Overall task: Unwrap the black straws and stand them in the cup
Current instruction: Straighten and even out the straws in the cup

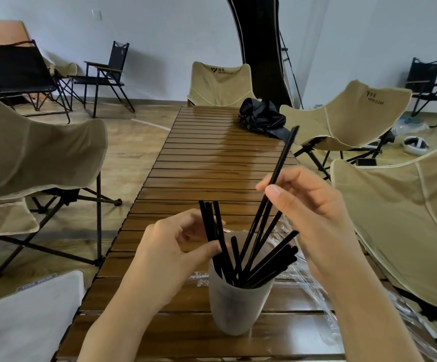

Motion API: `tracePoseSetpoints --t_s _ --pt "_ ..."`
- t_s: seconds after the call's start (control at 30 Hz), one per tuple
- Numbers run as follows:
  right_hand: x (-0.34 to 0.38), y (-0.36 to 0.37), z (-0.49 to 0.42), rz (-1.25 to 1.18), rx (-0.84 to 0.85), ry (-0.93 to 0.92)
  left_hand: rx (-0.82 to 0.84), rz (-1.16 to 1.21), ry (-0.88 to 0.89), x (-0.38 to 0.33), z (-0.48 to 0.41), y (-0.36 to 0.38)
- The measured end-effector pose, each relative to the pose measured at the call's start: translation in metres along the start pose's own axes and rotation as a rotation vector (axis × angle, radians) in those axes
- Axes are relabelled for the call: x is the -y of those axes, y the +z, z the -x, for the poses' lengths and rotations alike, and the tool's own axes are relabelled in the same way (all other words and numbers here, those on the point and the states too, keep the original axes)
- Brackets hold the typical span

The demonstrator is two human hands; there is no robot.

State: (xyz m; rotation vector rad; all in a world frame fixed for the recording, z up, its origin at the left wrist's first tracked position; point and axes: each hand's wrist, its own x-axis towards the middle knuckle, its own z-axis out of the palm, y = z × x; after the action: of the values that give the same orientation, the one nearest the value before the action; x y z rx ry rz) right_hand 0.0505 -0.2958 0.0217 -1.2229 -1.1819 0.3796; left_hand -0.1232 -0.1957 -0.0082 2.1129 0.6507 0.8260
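From the head camera, the right hand (314,218) is raised above and to the right of the cup (234,312). Its thumb and fingertips pinch a single straw (282,158) near its middle. That straw slants up and away toward the far right, and its lower end dips into the cup mouth.

The left hand (167,254) sits at the cup's left rim with fingers curled and the thumb tip against a bunch of upright straws (213,226). I cannot tell whether it grips them or only touches them. More leaning straws (272,259) fan out over the right rim.

The cup's frosted wall blurs the straws' lower ends. The right forearm covers part of the clear wrappers (308,283), which lie crumpled on the table just right of the cup and are hard to outline. Both forearms are cut off by the bottom edge.

The cup stands upright on the slatted wooden table (207,158), toward its near end. Bare slats run from there to a black bag (261,117) at the far right corner. A beige folding chair (42,152) stands close along the left edge and another chair (408,205) along the right.
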Motion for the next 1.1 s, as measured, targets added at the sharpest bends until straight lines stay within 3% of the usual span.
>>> tracePoseSetpoints --t_s 0.3,0.53,0.77,1.1 --pt "0.012 -0.005 -0.001 -0.350 -0.151 -0.129 0.019 0.011 -0.013 0.003 0.001 0.000" --pt "-0.002 -0.011 0.000 -0.397 -0.454 -0.083 0.007 -0.002 -0.006 0.003 0.000 0.000" --pt "-0.018 -0.017 0.002 -0.225 -0.505 -0.080 0.003 0.006 0.002 0.005 0.000 0.001" --pt "-0.027 -0.012 0.003 0.103 -0.546 0.064 0.005 0.019 -0.003 0.004 0.000 0.001"
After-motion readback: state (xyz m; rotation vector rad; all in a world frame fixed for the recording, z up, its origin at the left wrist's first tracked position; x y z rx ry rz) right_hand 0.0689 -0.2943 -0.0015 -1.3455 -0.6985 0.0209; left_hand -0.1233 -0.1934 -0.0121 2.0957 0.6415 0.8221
